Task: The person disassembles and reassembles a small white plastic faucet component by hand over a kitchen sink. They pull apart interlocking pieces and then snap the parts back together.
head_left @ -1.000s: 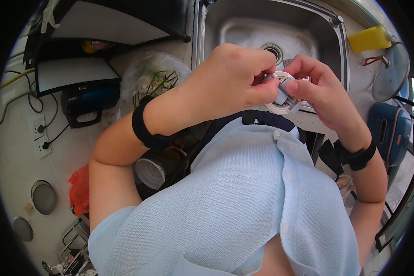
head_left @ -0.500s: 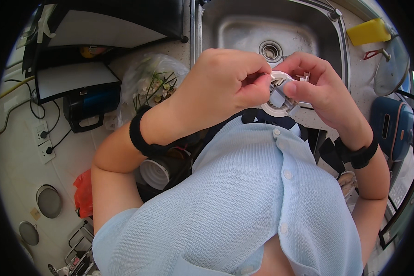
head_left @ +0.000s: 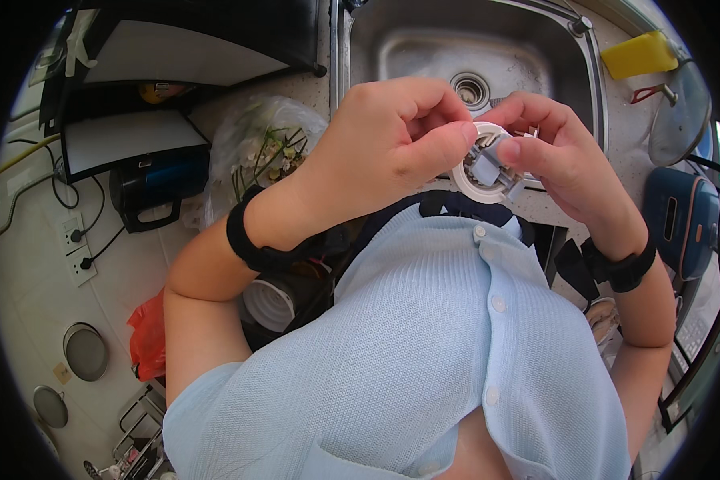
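Over the near edge of the sink I hold a white round plastic part (head_left: pixel 482 192), with grey blocks and small metal pieces inside its ring. My right hand (head_left: pixel 554 148) grips it from the right, the thumb pressed on a grey block and the fingers behind. At the ring's upper left edge, my left hand (head_left: pixel 400 140) has its thumb and forefinger tips together on the rim. Any small piece between those tips is hidden. A small white bit sticks out beside the right fingers.
Beyond my hands is a steel sink (head_left: pixel 392 48) with a round drain (head_left: pixel 470 90). A yellow sponge (head_left: pixel 640 54), a glass lid (head_left: pixel 682 116) and a blue appliance (head_left: pixel 680 224) stand right. Left are a clear bag of flowers (head_left: pixel 272 148) and a black-framed cabinet (head_left: pixel 136 148).
My left hand's fingers have loosened from a tight curl, and its thumb now lies straighter toward the ring's rim. The right hand keeps its grip, the part barely shifting.
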The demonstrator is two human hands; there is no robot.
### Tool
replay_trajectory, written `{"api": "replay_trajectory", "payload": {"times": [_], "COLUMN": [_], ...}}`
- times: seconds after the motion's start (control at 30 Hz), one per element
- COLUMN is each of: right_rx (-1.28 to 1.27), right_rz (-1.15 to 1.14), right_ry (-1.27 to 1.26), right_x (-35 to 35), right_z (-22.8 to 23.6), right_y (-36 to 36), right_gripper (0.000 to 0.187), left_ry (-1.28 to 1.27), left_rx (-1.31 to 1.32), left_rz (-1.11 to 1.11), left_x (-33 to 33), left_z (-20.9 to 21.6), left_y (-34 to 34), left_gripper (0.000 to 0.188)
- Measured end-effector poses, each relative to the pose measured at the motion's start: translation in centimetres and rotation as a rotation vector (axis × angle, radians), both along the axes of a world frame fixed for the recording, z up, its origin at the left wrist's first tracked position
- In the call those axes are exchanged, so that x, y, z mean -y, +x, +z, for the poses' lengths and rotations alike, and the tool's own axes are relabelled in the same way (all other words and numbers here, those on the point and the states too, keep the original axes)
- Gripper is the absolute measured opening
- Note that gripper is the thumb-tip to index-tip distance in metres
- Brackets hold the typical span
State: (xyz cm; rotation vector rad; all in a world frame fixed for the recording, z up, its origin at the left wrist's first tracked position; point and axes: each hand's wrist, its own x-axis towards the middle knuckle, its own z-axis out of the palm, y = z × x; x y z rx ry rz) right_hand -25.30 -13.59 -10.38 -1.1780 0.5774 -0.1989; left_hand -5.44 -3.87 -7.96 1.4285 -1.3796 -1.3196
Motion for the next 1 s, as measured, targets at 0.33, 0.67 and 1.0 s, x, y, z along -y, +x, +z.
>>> {"api": "replay_trajectory", "payload": {"times": [0.33, 0.67, 1.0], "right_rx": [-0.028, -0.007, 0.150], "right_rz": [0.022, -0.234, -0.386], "right_ry": [0.002, 0.309, -0.005], "right_x": [0.5, 2.4, 2.3], "right_z": [-0.2, -0.8, 0.6], "right_y": [0.7, -0.4, -0.2], "right_gripper": [0.030, 0.019, 0.014], "left_ry": [0.564, 0.452, 0.417], "left_rx": [-0.922, -1.028, -1.231], "left_rz": [-0.103, -0.007, 0.102], "left_x": [1.6, 2.3, 2.8], "left_z": [-4.8, -7.6, -8.5], "left_y": [-1.2, -0.7, -0.2], "left_gripper": [0.053, 0.058, 0.051]}}
